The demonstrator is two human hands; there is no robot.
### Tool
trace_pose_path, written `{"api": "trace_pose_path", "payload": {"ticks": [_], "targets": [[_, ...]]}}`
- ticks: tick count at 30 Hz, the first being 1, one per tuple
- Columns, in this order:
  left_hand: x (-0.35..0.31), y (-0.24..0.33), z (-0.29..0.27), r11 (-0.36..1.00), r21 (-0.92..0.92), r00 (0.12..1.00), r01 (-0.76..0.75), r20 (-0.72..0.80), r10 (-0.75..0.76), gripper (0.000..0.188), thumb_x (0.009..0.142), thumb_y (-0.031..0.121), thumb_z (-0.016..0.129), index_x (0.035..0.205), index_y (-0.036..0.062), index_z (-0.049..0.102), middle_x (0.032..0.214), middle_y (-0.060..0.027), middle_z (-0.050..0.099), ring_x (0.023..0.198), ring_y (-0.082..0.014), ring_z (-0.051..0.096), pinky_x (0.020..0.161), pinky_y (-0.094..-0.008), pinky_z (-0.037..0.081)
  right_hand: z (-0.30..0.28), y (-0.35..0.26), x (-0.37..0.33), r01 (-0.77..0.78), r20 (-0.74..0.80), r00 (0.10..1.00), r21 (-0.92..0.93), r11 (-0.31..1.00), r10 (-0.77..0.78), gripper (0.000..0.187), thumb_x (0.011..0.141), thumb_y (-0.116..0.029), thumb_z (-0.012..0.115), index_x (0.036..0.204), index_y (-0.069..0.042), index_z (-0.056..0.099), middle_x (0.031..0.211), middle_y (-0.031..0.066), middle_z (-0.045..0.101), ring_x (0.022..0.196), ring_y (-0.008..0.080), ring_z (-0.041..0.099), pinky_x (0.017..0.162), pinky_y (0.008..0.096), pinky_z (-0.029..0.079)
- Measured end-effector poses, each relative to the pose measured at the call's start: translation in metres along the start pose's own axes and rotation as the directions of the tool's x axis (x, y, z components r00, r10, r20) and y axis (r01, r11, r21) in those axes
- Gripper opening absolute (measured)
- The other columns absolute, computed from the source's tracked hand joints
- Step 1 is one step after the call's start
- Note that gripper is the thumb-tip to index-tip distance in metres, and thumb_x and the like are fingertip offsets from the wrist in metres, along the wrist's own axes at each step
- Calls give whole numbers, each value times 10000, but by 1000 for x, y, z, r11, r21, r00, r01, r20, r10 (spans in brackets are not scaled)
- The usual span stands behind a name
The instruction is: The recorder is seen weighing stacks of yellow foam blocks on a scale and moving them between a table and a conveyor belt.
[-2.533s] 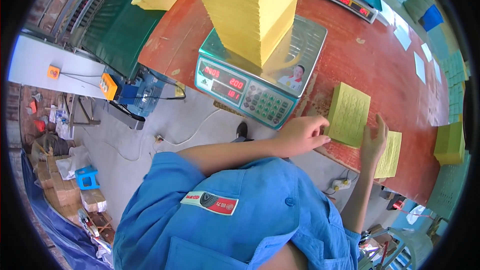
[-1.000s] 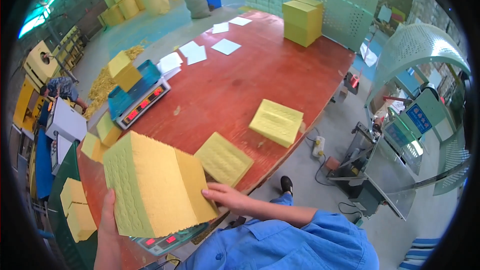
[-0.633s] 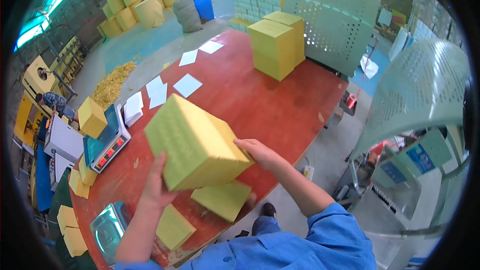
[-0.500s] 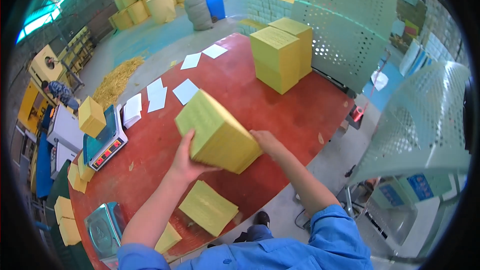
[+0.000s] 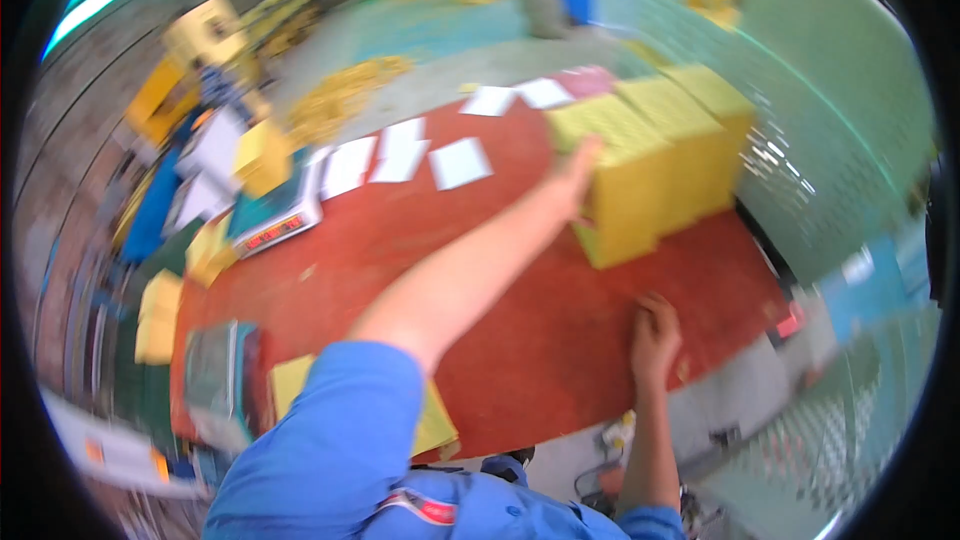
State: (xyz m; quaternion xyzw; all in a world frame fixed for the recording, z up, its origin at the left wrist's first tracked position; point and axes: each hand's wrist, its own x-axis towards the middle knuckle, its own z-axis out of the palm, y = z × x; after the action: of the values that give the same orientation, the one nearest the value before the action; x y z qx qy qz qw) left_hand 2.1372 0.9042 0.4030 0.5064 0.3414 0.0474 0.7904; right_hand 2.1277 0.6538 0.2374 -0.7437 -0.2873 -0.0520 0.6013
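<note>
Three tall yellow paper stacks stand in a row at the far right of the red table [image 5: 520,340]. My left hand [image 5: 580,178] reaches forward across the table and lies against the left side of the nearest stack [image 5: 628,200], its fingers spread along that face, somewhat blurred. The middle stack [image 5: 690,165] and the farthest stack [image 5: 735,130] sit close behind it. Nearer to me, my right hand [image 5: 655,335] hovers over the table's right part, loosely curled and apart from the stacks, with nothing in it. A flat yellow paper pile [image 5: 435,425] is partly hidden by my left sleeve.
A digital scale [image 5: 275,210] with a yellow block [image 5: 262,158] on it stands at the left, a second scale [image 5: 222,375] nearer. White sheets [image 5: 460,162] lie along the far edge. A perforated green chair back [image 5: 840,120] rises beside the stacks. A person [image 5: 220,90] works far left.
The yellow stack held between both hands has been set beside the two others at the right. My right hand has come off it and drawn back; the view has swung left.
</note>
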Motion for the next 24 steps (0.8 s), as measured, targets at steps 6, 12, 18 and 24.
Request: {"api": "trace_pose_path", "payload": {"ticks": [6,12,18,24], "targets": [[-1,-9,0,993,50,994,-105,47,103,1043,784,820,532,1565,222,184,1587,-132,303,1441,-444,252,1039,-762,217,-4,12,2,47,45,998,0,999,-47,167,881,70,535,979,29,664,1078,160,659,1019,286,626,908,359,494],[-146,-45,-95,755,469,886,-458,305,348,937,941,537,596,1583,61,108,1593,-206,274,1463,-318,296,1151,-435,319,1,28,4,110,127,987,-113,987,-96,184,887,61,511,994,33,658,1067,158,659,1009,292,622,912,368,493],[-371,-102,-269,766,615,974,-188,14,228,708,979,450,595,1502,29,371,1480,-185,475,1361,-253,470,1102,-370,401,4,41,1,31,111,994,-167,986,-13,194,897,38,511,1015,45,664,1037,146,675,978,270,631,906,363,498],[-634,-249,-399,981,60,740,-186,-648,180,544,989,390,572,1402,44,502,1344,-133,577,1170,-225,590,946,-382,509,119,-195,-116,32,307,940,359,933,-150,195,911,64,523,1032,31,673,978,91,663,955,169,615,870,314,507]]}}
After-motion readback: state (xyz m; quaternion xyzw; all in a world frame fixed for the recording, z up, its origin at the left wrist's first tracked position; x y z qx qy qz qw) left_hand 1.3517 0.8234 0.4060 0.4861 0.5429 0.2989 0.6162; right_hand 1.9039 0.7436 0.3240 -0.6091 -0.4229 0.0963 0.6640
